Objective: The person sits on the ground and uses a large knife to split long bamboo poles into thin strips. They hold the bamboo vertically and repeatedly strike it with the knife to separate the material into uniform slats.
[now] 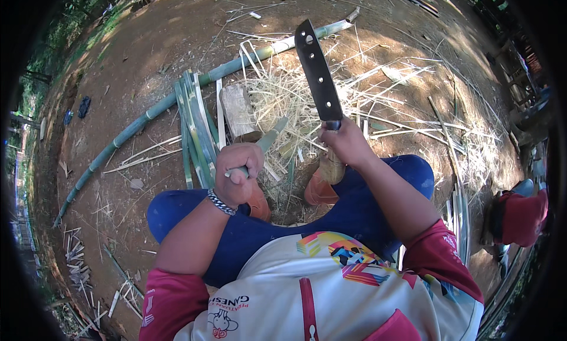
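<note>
My right hand [347, 141] grips the handle of a large dark machete [318, 70], its blade raised and pointing away from me. My left hand [237, 171], with a chain bracelet at the wrist, is closed around a short green bamboo strip [270, 136] held upright between my knees. A wooden chopping block [239, 112] stands on the dirt just beyond the strip. I sit low in blue trousers with orange footwear [319, 190] showing.
A long green bamboo pole [147, 115] lies diagonally across the dirt. Split green strips [195, 128] are stacked left of the block. Pale shavings [283, 99] and slivers litter the ground ahead. A red cap [522, 217] lies at the right.
</note>
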A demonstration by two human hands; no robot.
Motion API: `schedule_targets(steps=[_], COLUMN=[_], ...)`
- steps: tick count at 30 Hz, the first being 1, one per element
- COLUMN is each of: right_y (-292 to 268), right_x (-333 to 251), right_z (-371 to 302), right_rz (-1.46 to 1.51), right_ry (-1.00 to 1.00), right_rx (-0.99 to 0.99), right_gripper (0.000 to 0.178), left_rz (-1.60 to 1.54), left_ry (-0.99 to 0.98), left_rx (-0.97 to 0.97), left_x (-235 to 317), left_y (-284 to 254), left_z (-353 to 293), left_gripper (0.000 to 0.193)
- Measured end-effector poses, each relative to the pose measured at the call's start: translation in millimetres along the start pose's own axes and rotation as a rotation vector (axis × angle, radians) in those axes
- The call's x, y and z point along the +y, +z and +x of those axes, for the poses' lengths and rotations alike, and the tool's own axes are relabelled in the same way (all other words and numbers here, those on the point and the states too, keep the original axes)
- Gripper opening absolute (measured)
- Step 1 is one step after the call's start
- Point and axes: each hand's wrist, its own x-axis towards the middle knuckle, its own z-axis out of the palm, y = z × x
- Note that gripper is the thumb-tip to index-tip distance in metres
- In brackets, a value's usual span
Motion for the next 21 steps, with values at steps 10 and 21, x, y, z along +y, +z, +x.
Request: schedule_targets(steps=[10, 21], right_y=[39, 60], right_x=[18, 7], right_z=[47, 55], right_rz=[-0.534, -0.726], right_ry=[-0.02, -0.125], right_rx=[-0.216, -0.512], right_gripper=[0.027, 0.021], left_rz=[-0.021, -0.095], left_ry=[0.063, 0.112], left_rx=[-0.137, -0.408], left_x=[-8, -12], left_y=[3, 4], left_z=[-6, 12], left_gripper=[0.052, 0.048])
